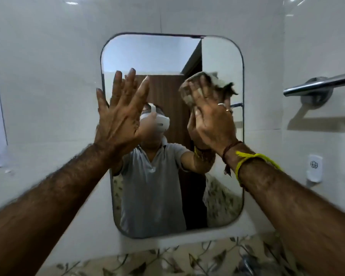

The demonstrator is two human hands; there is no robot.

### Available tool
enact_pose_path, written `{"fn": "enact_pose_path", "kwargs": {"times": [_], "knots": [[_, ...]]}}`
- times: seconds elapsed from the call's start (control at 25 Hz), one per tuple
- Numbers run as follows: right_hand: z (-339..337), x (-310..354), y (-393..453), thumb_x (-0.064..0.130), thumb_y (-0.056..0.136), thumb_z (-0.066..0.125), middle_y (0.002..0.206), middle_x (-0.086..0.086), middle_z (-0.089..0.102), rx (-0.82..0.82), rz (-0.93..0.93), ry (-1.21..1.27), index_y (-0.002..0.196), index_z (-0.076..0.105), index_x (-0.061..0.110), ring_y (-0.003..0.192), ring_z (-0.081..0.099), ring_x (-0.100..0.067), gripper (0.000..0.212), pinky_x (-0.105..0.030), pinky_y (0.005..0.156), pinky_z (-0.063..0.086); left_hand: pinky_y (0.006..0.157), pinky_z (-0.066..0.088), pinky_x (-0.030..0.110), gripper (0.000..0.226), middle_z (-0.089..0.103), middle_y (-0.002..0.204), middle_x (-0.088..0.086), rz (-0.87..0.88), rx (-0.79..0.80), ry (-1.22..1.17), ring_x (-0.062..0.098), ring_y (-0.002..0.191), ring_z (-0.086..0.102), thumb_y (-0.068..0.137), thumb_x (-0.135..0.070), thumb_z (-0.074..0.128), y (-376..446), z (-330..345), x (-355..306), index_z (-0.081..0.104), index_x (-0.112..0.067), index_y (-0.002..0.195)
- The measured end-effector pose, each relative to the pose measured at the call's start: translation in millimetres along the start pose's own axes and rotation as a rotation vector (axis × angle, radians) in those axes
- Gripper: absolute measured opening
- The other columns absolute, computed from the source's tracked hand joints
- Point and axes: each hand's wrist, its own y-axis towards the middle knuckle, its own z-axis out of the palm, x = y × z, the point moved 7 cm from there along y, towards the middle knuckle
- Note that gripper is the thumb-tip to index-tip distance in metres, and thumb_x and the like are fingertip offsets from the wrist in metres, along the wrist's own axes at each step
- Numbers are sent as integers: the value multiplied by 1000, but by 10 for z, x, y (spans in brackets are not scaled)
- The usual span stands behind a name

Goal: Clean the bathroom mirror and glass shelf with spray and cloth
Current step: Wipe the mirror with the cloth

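I see the mirror (167, 56), a rounded rectangle with a thin dark edge, mounted on a white tiled wall (48, 76). Both of my hands are raised to it.

Left hand (120, 116): fingers straight and spread, palm facing the glass, holding nothing. It sits over the mirror's left edge at about mid-height; the fingertips meet their reflection, so I read it as flat on the glass.

Right hand (209, 116): fingers laid over a bunched greyish cloth (189, 92), pressing it against the upper right part of the mirror. The cloth sticks out above and to the left of the fingers. Rings (221, 104) on two fingers. On the right wrist, a yellow thread band (247, 158) and a dark cord (228, 154).

The two hands are well apart, left and right of the glass centre.

The reflection shows a person in a grey polo shirt wearing a white headset, with a brown door behind.

Surroundings: a chrome towel bar (323, 84) on the wall to the right of the mirror; a small white wall hook (314, 169) below it; a band of leaf-patterned tile (167, 261) under the mirror. The glass shelf and spray are out of view.
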Motion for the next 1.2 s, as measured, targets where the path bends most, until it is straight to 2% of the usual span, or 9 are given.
{"fn": "enact_pose_path", "kwargs": {"times": [0.04,0.08,0.16,0.24,0.4,0.6,0.8,1.0,1.2], "knots": [[-5,-32,-85,22,91,42,166,-1,16,-11,59,32,156,24,28,153,15,-24,67,-58,121,10,116,3,70,77,-7,167,2,-3,6,16,24,154,-11,93,-59,36,-130,47,-19,7,-29,159],[49,41,-188,22,92,42,166,-1,15,16,0,10,157,22,28,153,12,-24,68,-58,121,10,116,4,70,78,-6,167,3,-12,-3,23,25,154,-10,93,-59,38,-241,71,-25,8,-28,159],[209,290,-526,23,91,45,167,0,10,127,-332,-90,157,18,29,153,11,-25,72,-61,119,10,117,8,68,78,-3,167,5,-40,-24,7,26,154,-7,94,-57,43,-435,99,-4,12,-26,159],[275,253,-822,24,91,49,167,1,10,184,-433,-113,157,19,30,153,14,-25,73,-60,120,10,118,9,66,77,-3,167,6,-72,-10,-4,25,154,-7,94,-57,42,-667,142,12,13,-25,158],[239,31,-1074,19,91,47,165,-3,19,43,50,54,155,28,25,151,21,-23,68,-61,119,17,118,8,66,76,3,167,10,-38,34,49,30,154,-3,94,-58,40,-1178,287,-83,19,-21,158],[421,514,-1615,19,89,51,165,2,18,182,-252,-22,155,26,30,152,16,-22,72,-58,121,6,117,9,66,79,12,165,15,17,103,89,35,153,7,92,-58,47,-1633,455,-238,24,-17,156],[432,351,-1849,23,93,47,166,1,12,147,171,50,156,23,28,153,11,-20,68,-60,121,9,121,8,61,90,4,165,19,-90,114,-83,35,153,0,90,-58,52,-1925,470,-196,17,-10,157],[595,655,-2396,19,89,49,166,6,6,322,-151,20,157,18,33,150,21,-25,75,-62,115,17,122,1,60,120,-9,164,22,-154,226,-173,36,152,-15,76,-79,53,-2113,543,-165,5,-6,157],[593,593,-2589,26,91,41,165,4,0,341,150,73,157,13,32,153,12,-22,73,-63,117,18,117,-2,68,128,-12,165,15,-142,332,-81,34,152,-15,67,-90,47,-2217,608,-285,5,-11,158]]}}
